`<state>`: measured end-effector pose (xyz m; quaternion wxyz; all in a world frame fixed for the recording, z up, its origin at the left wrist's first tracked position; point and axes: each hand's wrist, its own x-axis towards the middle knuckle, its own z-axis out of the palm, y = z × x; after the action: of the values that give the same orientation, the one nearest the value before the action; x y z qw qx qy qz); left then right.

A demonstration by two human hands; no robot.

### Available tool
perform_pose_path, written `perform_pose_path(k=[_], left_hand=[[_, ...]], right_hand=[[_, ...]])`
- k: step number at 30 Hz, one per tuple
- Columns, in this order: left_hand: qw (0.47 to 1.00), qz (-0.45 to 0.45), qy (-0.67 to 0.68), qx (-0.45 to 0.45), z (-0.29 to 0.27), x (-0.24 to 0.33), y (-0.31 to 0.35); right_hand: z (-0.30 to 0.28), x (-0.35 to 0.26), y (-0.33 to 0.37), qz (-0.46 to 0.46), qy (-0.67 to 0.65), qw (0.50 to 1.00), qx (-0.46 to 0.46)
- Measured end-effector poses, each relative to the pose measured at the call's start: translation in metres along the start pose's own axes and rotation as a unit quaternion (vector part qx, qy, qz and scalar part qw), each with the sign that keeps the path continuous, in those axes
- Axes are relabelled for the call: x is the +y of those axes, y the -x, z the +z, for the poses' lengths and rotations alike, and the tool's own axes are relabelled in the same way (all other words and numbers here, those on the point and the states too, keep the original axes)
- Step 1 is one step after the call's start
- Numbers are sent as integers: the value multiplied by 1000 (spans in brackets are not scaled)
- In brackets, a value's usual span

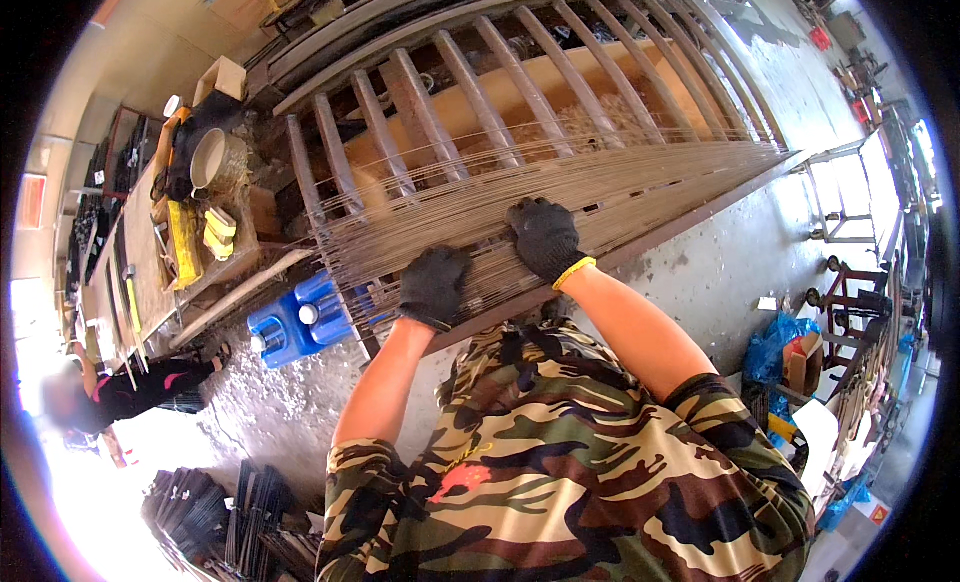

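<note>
A wide layer of long, thin metal rods [640,172] lies across a slatted metal rack [487,92] in front of me. The rods spread out toward the left and draw together at the far right. My left hand [435,285], in a dark knitted glove, is closed over the rods close to the near edge. Farther right and slightly higher, my right hand [545,240], in a matching glove with a yellow cuff, rests on the layer with its fingers curled around rods. Both hands hide how many rods lie beneath the fingers.
Blue plastic jugs [283,334] stand on the floor by the rack's left end. A workbench [135,272] at left carries a pale bucket [215,162] and yellow items. Another person [130,392] is at far left. Dark bundled stock [200,507] lies lower left; wheeled carts [855,292] stand right.
</note>
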<state>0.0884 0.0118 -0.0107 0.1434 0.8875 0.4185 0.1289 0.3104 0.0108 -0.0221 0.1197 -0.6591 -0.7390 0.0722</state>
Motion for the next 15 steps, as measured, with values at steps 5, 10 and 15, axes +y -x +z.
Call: perform_pose_path(k=[5, 10, 15], left_hand=[[999, -36, 19, -13, -4, -2, 1], [995, -61, 49, 56, -18, -6, -10], [994, -31, 19, 107, -5, -21, -42]], right_hand=[[-12, 16, 4, -50, -35, 998, 2], [-28, 38, -1, 104, -230, 964, 79], [-63, 64, 1, 222, -557, 800, 32]])
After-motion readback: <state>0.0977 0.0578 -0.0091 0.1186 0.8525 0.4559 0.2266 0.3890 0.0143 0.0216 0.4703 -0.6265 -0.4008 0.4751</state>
